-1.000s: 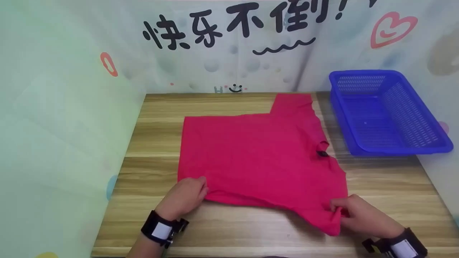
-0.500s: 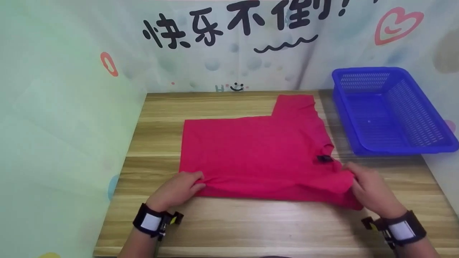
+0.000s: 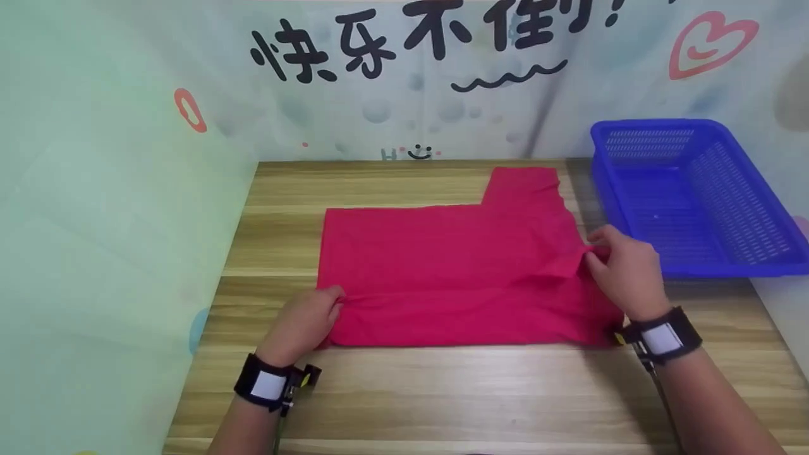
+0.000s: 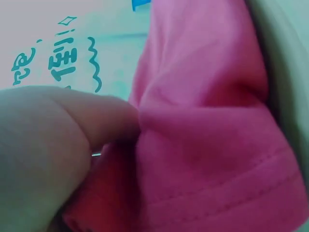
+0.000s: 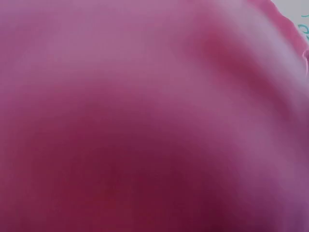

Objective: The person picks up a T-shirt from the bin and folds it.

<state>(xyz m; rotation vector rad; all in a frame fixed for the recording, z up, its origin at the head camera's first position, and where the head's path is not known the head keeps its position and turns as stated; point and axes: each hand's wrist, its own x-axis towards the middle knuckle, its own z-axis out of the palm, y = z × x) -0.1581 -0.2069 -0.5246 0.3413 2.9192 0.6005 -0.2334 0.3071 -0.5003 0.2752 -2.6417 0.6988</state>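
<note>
Red tee (image 3: 417,253) | L fingers (image 3: 334,293) — pinching it | R fingers (image 3: 605,236) — same | wall txt (image 3: 436,39) "快乐不倒!"

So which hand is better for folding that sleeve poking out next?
Probably the right hand: it pinches the red T-shirt close to that far sleeve, though it would have to let go first. The left hand grips by the hem, farther away.
</note>
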